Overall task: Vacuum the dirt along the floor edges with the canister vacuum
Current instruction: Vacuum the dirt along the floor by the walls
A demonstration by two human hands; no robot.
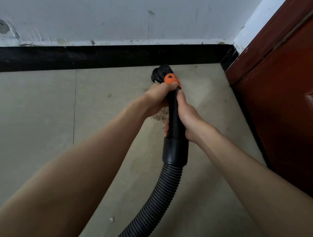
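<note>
I have both hands on the vacuum wand (174,108): my left hand (158,98) wraps its fingers high, just under the orange collar (170,80), to steer, and my right hand (186,118) clamps lower to bear the hose (157,198). The nozzle (160,72) sits by the black baseboard (100,59), probably touching the floor (40,119). Brown dirt (159,115) lies beneath my hands.

We see beige tiled floor (41,110), dark grout line running front to back at left. Brown dirt patch (159,115) lies on tile near black baseboard (100,59). We spot small white crumb (111,219) nearer us, faint stain (109,95) left of dirt.
</note>
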